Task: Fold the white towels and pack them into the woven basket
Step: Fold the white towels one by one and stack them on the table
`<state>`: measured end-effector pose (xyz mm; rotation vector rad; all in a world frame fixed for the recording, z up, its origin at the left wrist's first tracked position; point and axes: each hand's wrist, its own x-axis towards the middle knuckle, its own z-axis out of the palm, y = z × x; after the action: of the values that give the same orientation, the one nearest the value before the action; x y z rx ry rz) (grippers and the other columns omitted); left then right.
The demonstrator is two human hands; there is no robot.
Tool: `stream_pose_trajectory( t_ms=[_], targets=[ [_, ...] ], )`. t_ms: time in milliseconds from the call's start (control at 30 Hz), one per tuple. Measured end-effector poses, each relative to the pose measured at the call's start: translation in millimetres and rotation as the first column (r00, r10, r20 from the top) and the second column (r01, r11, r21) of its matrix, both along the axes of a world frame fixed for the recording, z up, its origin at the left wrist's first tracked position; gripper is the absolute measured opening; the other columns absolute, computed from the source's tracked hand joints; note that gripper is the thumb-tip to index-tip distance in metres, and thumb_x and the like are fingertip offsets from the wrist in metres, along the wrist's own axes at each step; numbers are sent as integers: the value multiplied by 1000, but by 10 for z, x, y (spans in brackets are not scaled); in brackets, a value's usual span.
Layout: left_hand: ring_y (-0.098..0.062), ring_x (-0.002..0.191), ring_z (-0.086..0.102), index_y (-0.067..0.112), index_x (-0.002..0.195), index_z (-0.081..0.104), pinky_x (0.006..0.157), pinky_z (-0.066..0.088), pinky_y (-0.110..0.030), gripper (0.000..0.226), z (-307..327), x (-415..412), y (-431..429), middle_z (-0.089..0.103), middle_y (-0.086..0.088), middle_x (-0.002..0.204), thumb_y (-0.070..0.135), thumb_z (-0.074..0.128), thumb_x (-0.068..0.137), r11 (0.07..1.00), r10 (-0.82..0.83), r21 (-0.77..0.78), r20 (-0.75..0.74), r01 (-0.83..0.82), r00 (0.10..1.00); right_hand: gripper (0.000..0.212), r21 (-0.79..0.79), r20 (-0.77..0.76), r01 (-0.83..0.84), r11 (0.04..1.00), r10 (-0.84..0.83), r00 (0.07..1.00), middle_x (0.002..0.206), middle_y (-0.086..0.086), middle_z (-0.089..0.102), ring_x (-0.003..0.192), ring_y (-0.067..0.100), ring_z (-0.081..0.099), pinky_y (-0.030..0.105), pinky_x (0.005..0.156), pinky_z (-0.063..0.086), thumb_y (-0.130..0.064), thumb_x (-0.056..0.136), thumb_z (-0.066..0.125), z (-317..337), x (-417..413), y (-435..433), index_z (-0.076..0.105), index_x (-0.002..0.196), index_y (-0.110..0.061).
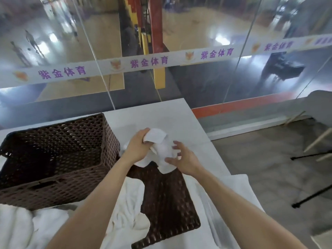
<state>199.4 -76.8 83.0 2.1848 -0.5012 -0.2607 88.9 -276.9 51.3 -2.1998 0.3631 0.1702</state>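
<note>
One white tabletop [158, 114] fills the lower middle of the view, set against a glass wall [206, 24] crossed by a pale band with purple characters. A dark brown woven basket [59, 159] stands on the tabletop's left part, its mouth facing up. Just right of it and nearer the person lies a flat woven panel [167, 203] of the same brown weave. Crumpled white towels [129, 209] lie heaped across the near edge, overlapping the panel's left side, with more cloth at the far left and along the right edge. A bunched white towel [161, 150] is held above the panel's far end, beside the basket's right wall. The left hand [138, 148] grips a fold of this towel, fingers curled round it. The right hand [183, 159] has its fingers spread, resting against the towel's right side.
</note>
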Motion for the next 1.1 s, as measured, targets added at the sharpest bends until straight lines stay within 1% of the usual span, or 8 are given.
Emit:
stream_pose_trajectory(
  t_ms=[200,333,433,567,667,867,1000,1100],
  targets=[
    [0,106,71,42,122,71,93,61,-37,16,597,133,-376,76,20,116,36,64,109,980,-80,-182,19,82,997,36,95,108,89,991,-99,989,110,-9,72,100,16,68,36,86,58,-52,95,75,461,248,-470,72,121,-26],
    [4,83,71,30,107,68,61,51,-13,9,856,217,-475,70,12,102,39,69,106,981,72,-183,74,-57,995,19,141,291,148,979,-184,939,81,-7,61,74,13,55,30,67,43,-29,102,67,765,384,-742,63,87,-17],
    [-20,92,70,19,104,76,71,50,-33,19,976,420,-427,68,12,95,38,72,102,982,183,-73,191,-172,964,5,161,340,140,977,-188,922,90,-8,72,81,16,64,33,66,50,-20,97,64,991,492,-955,67,93,-22],
    [-3,73,64,44,85,75,66,44,-24,20,1246,540,-405,72,18,79,35,71,103,960,271,-148,257,-240,928,8,125,423,107,986,-151,894,86,-5,73,74,14,64,30,61,50,-23,98,67,1275,662,-1145,71,92,-28],
    [-17,74,63,37,82,73,70,49,-35,22,1418,635,-358,70,3,77,45,69,102,927,373,-147,263,-345,890,15,38,472,64,997,-74,878,81,-6,75,70,14,67,32,62,52,-40,95,78,1455,800,-1261,73,89,-27],
    [-23,84,70,27,108,78,65,55,-32,18,1437,833,-229,75,0,98,35,62,107,932,359,-70,296,-355,885,34,-436,-89,-411,801,415,905,82,5,55,73,22,50,36,65,37,-32,105,63,1315,1027,-1422,54,83,-7],
    [-31,96,78,22,115,69,70,68,-43,14,1109,1020,-24,75,-7,111,31,70,104,914,405,-62,56,-402,913,19,21,112,-141,990,138,984,80,10,58,75,23,50,35,67,38,-9,101,50,996,1155,-1445,58,84,-6],
    [-31,85,80,14,121,69,82,66,-50,30,913,1103,24,77,-15,112,39,57,110,943,332,-11,-90,-334,939,21,279,154,-48,959,5,988,89,13,72,78,20,63,36,72,45,-30,101,64,1016,1228,-1341,70,89,-13]
  ],
)
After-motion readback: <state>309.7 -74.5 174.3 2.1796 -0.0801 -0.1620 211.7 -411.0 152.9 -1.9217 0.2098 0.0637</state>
